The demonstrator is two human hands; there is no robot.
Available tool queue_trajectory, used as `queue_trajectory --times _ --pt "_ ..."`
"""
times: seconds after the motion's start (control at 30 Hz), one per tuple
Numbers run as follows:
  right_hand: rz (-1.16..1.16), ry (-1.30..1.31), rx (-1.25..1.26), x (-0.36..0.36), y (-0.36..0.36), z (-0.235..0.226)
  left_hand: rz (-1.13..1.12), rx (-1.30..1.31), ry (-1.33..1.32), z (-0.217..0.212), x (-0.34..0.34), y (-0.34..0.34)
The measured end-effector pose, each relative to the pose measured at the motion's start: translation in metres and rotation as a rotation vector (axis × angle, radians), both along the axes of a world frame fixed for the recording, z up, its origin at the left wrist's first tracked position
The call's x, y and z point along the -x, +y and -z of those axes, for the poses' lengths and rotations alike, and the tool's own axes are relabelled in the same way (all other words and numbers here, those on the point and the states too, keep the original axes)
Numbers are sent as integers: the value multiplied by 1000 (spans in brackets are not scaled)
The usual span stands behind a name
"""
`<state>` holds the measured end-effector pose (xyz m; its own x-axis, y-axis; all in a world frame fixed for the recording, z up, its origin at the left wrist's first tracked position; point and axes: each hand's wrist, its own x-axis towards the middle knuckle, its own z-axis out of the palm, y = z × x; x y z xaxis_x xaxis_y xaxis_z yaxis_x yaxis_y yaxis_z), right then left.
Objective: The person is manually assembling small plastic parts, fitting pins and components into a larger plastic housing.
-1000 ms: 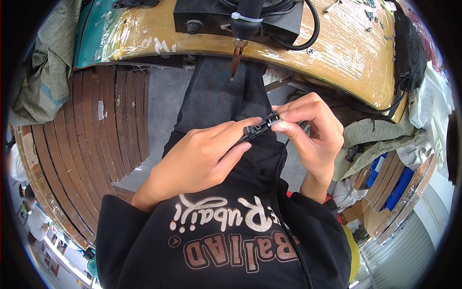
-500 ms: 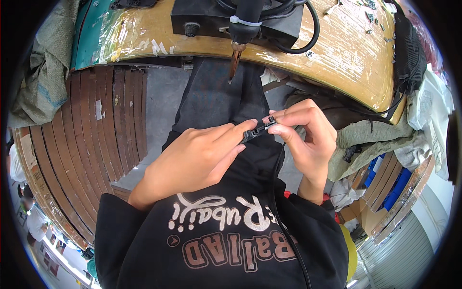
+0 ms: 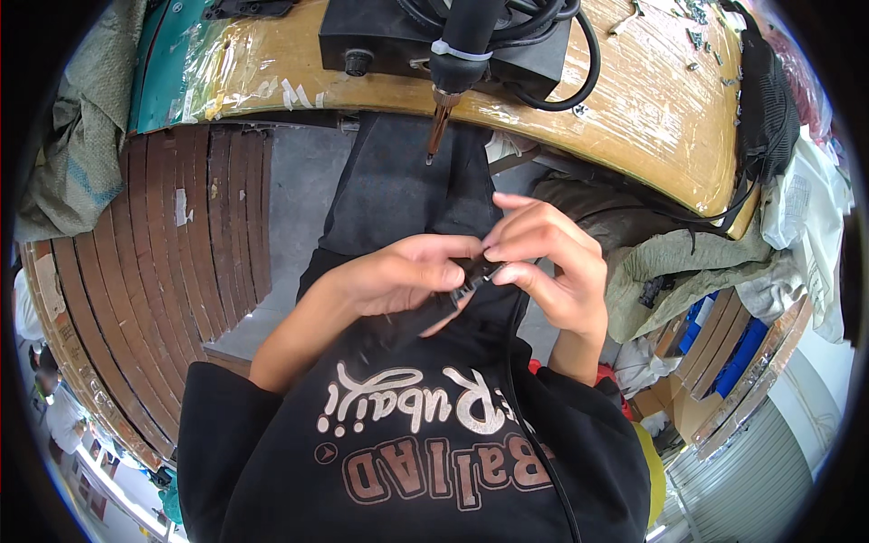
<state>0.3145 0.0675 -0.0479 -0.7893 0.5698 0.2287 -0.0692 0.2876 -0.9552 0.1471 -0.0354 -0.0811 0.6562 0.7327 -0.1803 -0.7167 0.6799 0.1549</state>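
Observation:
Over my lap I hold a small black plastic part (image 3: pixel 469 286) with both hands. My left hand (image 3: pixel 398 276) is closed on its left end, thumb on top and fingers beneath. The thumb and index finger of my right hand (image 3: pixel 557 258) pinch at its other end, while the remaining fingers are raised. A dark smear of motion (image 3: pixel 389 333) shows below my left palm; I cannot make out what it is. Beyond my hands, a pointed copper-coloured tip (image 3: pixel 438 131) on a black tool, resembling a soldering iron, points down past the table edge.
A black box (image 3: pixel 380 45) with a knob and coiled cables stands on the film-covered wooden table (image 3: pixel 652 118). Small dark pieces (image 3: pixel 697 36) lie at its far right. Stacked brown boards (image 3: pixel 172 235) are at my left, a woven sack (image 3: pixel 86 136) above them. Grey-green cloth (image 3: pixel 688 262) lies to the right.
Both hands have come lower, toward my body, with the black part. My left hand has rolled so its thumb lies on top. A dark blur now shows under it.

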Motion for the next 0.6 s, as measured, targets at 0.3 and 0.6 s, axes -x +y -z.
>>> queue_trajectory --times 0.3,0.6 --pt "208 -77 316 15 -24 28 -299 -85 550 -3 15 3" --pt "19 -76 1127 31 -42 20 -583 -105 1087 -13 13 7"
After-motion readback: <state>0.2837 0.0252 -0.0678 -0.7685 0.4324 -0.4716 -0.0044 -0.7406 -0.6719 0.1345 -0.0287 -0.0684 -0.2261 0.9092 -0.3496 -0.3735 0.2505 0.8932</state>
